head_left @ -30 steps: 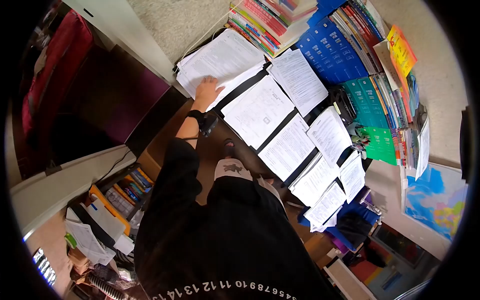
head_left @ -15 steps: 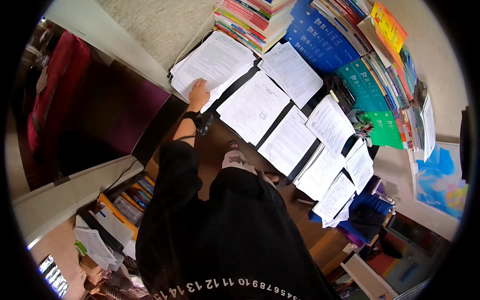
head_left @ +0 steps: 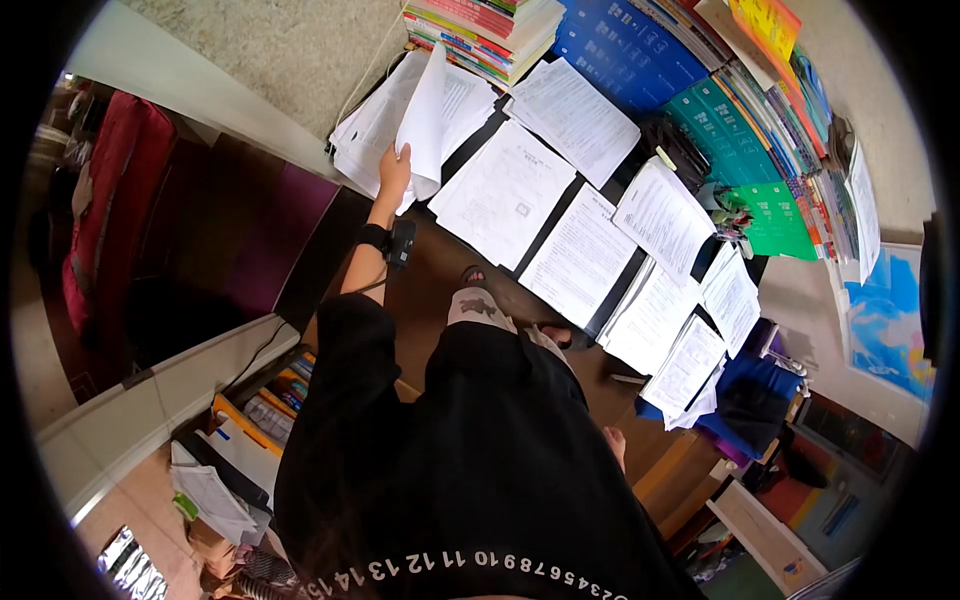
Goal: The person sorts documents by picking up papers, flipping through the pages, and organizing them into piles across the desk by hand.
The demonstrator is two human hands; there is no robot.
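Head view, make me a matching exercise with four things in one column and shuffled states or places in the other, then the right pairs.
1. Left grip
2. Wrist device
3. Book pile
4. Desk

A. Bears spread papers
B. Holding a curled sheet
C. Shows multicoloured spines
D. Black, worn on an arm

Pairs: 1-B; 2-D; 3-C; 4-A

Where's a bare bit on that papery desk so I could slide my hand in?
Only thin dark strips of the desk look bare: one between the far-left paper stack and the sheets next to it, others between the front piles. A hand might squeeze along those. The back is crowded with books, and the left hand holds up a page.
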